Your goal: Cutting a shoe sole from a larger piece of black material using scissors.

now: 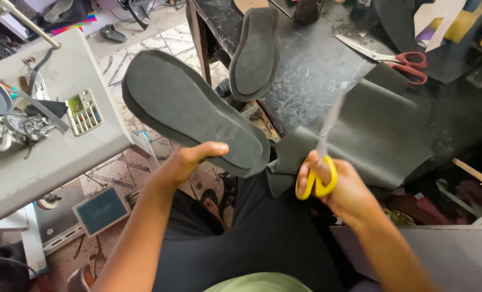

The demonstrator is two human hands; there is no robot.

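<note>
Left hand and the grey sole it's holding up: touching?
Touching. The head view shows the left hand with its thumb pressed on the grey sole's near end, fingers underneath.

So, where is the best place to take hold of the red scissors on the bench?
Probably by the red loops, coming from the right: the scissors lie flat and shut on the bench, with the blades pointing left, away from the handles.
</note>
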